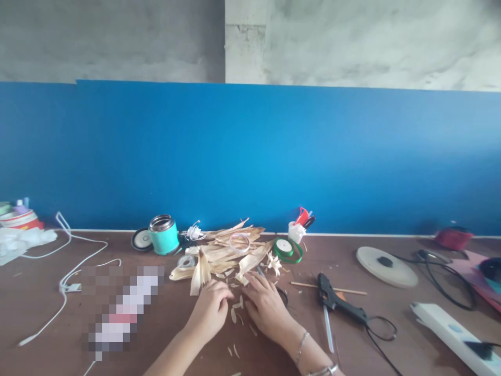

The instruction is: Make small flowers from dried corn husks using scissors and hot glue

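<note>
Loosely curled, my left hand [211, 307] rests low over the table just in front of a pale fan-shaped dried corn husk [201, 272]. Its fingertips are turned under, so whatever they hold, if anything, is hidden. My right hand [266, 304] lies palm down beside it, fingers stretched forward towards the husk pile and nothing visibly gripped. Small husk scraps [234, 315] are strewn between the two hands. Beyond them spreads a heap of dried corn husks [219, 253], with a roll of clear tape [186, 261] at its left and a pale husk flower [274, 263] at its right.
A green ribbon spool [285, 246] and a white cup of tools [296, 231] stand behind. To the right lie a black glue gun [340, 303], a wooden stick [354, 291] and a power strip [456, 334]. A turquoise jar [164, 237] and white cables [84, 261] are at left.
</note>
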A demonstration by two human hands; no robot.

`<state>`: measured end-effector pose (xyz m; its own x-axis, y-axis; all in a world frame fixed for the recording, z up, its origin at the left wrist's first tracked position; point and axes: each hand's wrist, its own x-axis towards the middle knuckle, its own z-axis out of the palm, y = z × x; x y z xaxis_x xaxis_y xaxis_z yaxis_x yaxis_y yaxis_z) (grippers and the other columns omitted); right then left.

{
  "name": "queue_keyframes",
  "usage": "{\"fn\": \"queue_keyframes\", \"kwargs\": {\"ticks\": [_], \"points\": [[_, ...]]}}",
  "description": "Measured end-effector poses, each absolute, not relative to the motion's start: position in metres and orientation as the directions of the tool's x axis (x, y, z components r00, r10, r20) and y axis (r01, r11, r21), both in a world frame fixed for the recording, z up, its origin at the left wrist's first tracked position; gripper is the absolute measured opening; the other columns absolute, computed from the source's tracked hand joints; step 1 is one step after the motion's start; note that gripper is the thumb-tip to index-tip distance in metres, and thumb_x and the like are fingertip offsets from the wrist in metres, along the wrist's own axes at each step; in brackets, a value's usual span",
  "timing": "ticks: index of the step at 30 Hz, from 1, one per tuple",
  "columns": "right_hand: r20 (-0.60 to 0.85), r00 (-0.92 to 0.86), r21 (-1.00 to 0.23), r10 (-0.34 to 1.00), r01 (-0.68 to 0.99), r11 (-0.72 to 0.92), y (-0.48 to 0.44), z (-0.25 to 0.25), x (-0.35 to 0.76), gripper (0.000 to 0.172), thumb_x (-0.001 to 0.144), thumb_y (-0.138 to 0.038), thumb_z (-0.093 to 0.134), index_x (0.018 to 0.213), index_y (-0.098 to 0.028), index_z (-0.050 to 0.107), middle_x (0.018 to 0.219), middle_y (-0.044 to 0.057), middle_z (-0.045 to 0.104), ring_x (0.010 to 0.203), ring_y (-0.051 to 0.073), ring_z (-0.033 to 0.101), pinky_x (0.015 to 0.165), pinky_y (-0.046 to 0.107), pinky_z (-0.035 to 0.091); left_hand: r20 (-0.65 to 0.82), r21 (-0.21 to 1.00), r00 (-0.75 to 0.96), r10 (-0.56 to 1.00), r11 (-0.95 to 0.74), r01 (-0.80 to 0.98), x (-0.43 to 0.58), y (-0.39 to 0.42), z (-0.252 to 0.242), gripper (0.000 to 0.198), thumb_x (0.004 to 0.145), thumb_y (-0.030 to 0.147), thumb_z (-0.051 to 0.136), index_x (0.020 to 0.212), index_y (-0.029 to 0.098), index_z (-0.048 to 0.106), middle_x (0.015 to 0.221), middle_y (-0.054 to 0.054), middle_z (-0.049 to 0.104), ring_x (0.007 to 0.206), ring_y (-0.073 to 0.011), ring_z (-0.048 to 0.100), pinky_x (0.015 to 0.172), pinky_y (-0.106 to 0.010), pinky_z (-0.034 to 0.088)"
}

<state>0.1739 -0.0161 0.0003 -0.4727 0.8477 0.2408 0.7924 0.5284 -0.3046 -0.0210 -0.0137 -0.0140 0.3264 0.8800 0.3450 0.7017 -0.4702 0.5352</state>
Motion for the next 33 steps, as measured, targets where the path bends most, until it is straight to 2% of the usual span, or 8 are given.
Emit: {"fn": "queue_keyframes", "kwargs": {"ticks": [3, 12, 17, 19, 22, 27, 29, 33], "points": [[0.213, -0.463, -0.309, 0.860, 0.803, 0.509, -0.013, -0.005, 0.171, 0.040, 0.085, -0.016, 0.041, 0.121, -0.023, 0.057, 0.136, 0.006, 0.051, 0.129, 0.024, 0.036, 0.103, 0.040, 0.031, 0.308, 0.550, 0.326, 0.894, -0.447, 0.705, -0.021, -0.014, -0.015, 0.037, 0.068, -0.003, 0.040, 0.073, 0.019, 0.070, 0.083, -0.006, 0.068, 0.085, -0.0203, 0.061, 0.081, -0.033, 0.048], [0.247, -0.341, -0.418, 0.907, 0.807, 0.417, -0.009, -0.007, 0.186, 0.051, 0.082, -0.012, 0.039, 0.132, -0.019, 0.047, 0.136, 0.009, 0.050, 0.126, 0.021, 0.043, 0.105, 0.038, 0.034, 0.293, 0.659, 0.286, 0.912, -0.409, 0.631, -0.024, -0.010, -0.024, 0.042, 0.070, -0.003, 0.036, 0.088, 0.017, 0.068, 0.095, -0.007, 0.069, 0.087, -0.0179, 0.065, 0.084, -0.031, 0.051], [0.225, -0.316, -0.370, 0.922, 0.847, 0.381, -0.010, -0.011, 0.184, 0.055, 0.080, -0.009, 0.040, 0.133, -0.018, 0.046, 0.141, 0.010, 0.044, 0.129, 0.022, 0.038, 0.107, 0.040, 0.031, 0.331, 0.698, 0.058, 0.942, -0.285, 0.657, -0.030, -0.004, -0.029, 0.059, 0.066, -0.006, 0.036, 0.115, 0.019, 0.057, 0.103, -0.009, 0.066, 0.086, -0.0185, 0.066, 0.081, -0.033, 0.053], [0.221, -0.305, -0.350, 0.926, 0.862, 0.367, -0.010, -0.013, 0.184, 0.055, 0.079, -0.009, 0.041, 0.132, -0.018, 0.047, 0.144, 0.010, 0.039, 0.132, 0.023, 0.034, 0.107, 0.041, 0.030, 0.376, 0.668, 0.030, 0.926, -0.294, 0.683, -0.032, -0.002, -0.028, 0.059, 0.066, -0.006, 0.036, 0.115, 0.020, 0.057, 0.107, -0.009, 0.065, 0.096, -0.0210, 0.063, 0.086, -0.036, 0.052], [0.228, -0.292, -0.331, 0.929, 0.874, 0.356, -0.011, -0.013, 0.183, 0.052, 0.076, -0.006, 0.042, 0.125, -0.020, 0.055, 0.147, 0.009, 0.035, 0.135, 0.024, 0.029, 0.108, 0.040, 0.029, 0.456, 0.552, 0.142, 0.879, -0.404, 0.730, -0.032, -0.003, -0.025, 0.049, 0.072, -0.001, 0.039, 0.109, 0.021, 0.062, 0.117, -0.010, 0.060, 0.114, -0.0246, 0.054, 0.098, -0.044, 0.044], [0.277, -0.297, -0.327, 0.914, 0.865, 0.380, -0.012, -0.012, 0.183, 0.052, 0.072, 0.000, 0.041, 0.116, -0.020, 0.060, 0.143, 0.009, 0.040, 0.134, 0.023, 0.029, 0.108, 0.041, 0.027, 0.413, 0.348, 0.320, 0.853, -0.472, 0.810, -0.027, -0.007, -0.026, 0.040, 0.077, 0.007, 0.046, 0.106, 0.025, 0.066, 0.136, -0.006, 0.047, 0.131, -0.0321, 0.033, 0.105, -0.057, 0.031], [0.290, -0.296, -0.329, 0.910, 0.862, 0.385, -0.012, -0.011, 0.183, 0.052, 0.072, 0.000, 0.041, 0.115, -0.021, 0.061, 0.141, 0.008, 0.042, 0.133, 0.024, 0.030, 0.107, 0.041, 0.027, 0.424, 0.324, 0.298, 0.855, -0.451, 0.832, -0.028, -0.006, -0.029, 0.039, 0.076, 0.007, 0.047, 0.107, 0.023, 0.065, 0.135, -0.008, 0.048, 0.131, -0.0331, 0.033, 0.104, -0.057, 0.032], [0.314, -0.255, -0.335, 0.915, 0.872, 0.358, -0.012, -0.007, 0.184, 0.049, 0.072, 0.000, 0.042, 0.110, -0.022, 0.063, 0.133, 0.007, 0.050, 0.127, 0.024, 0.037, 0.103, 0.040, 0.030, 0.525, 0.339, 0.179, 0.832, -0.398, 0.853, -0.033, -0.001, -0.031, 0.032, 0.078, 0.008, 0.045, 0.098, 0.021, 0.066, 0.120, -0.010, 0.056, 0.122, -0.0294, 0.043, 0.103, -0.053, 0.036]]}}
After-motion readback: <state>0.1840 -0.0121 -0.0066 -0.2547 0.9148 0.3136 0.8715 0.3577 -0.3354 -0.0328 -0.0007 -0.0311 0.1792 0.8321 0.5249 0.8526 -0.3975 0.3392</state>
